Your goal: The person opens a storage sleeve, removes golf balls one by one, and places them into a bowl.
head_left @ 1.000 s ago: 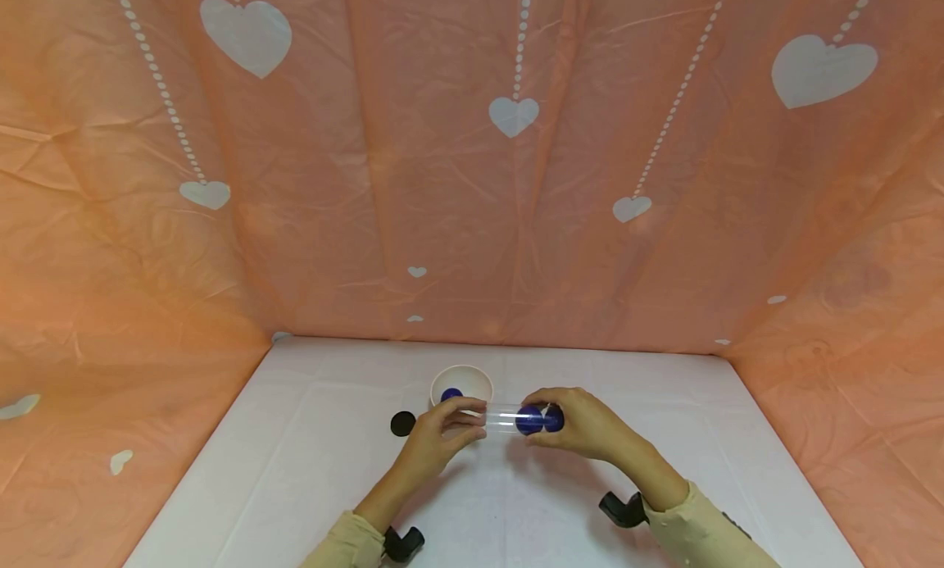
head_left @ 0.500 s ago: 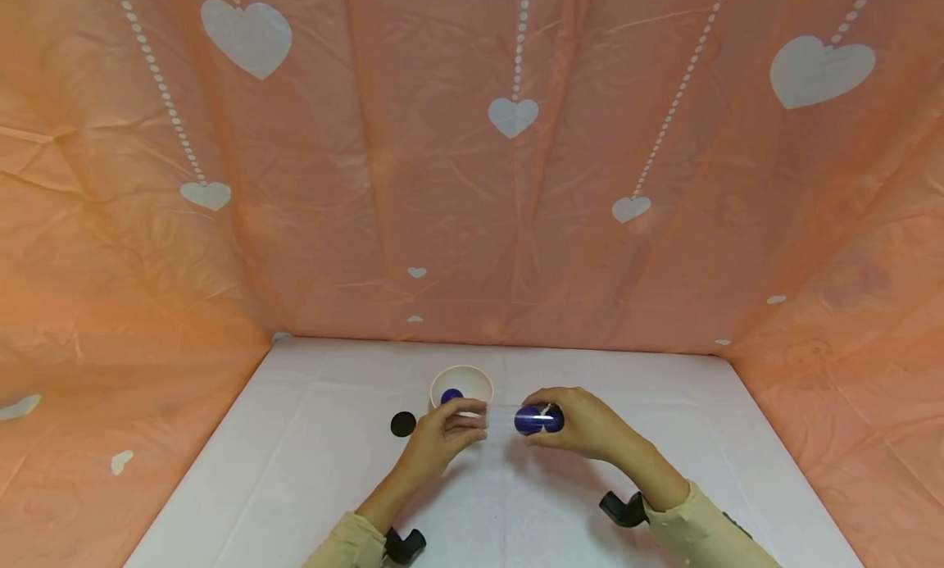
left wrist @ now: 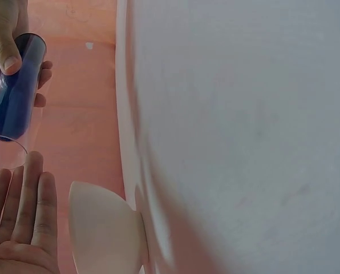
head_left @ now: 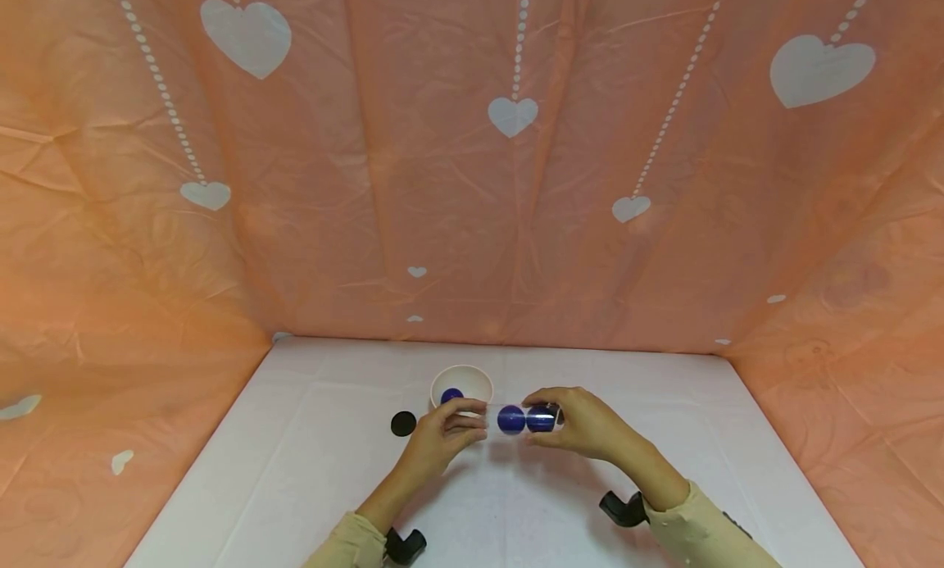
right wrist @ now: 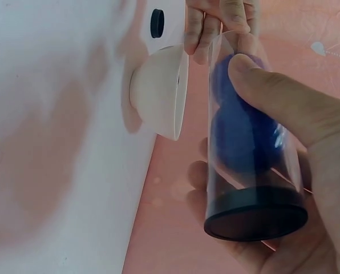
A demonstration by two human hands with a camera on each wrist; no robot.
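Note:
A clear plastic tube (right wrist: 214,142) lies roughly level above the table, holding two blue balls (head_left: 511,420). Its right end has a black cap (right wrist: 255,214); the left end is uncapped. My right hand (head_left: 578,420) grips the capped half, thumb on one side and fingers on the other. At the uncapped rim, my left hand (head_left: 441,433) holds the tube between its thumb and fairly straight fingers (left wrist: 33,177). Behind the left hand stands a white bowl (head_left: 472,379) with another blue ball (head_left: 451,396) in it, partly hidden.
A round black cap (head_left: 402,424) lies on the white table (head_left: 332,470) left of the bowl. Orange sheeting (head_left: 442,183) with white hearts hangs behind and at both sides. Black wrist mounts (head_left: 623,509) jut out by the sleeves.
Inside the tube, the two blue balls have slid left, away from the capped end toward the left hand. Both hands stay almost where they were.

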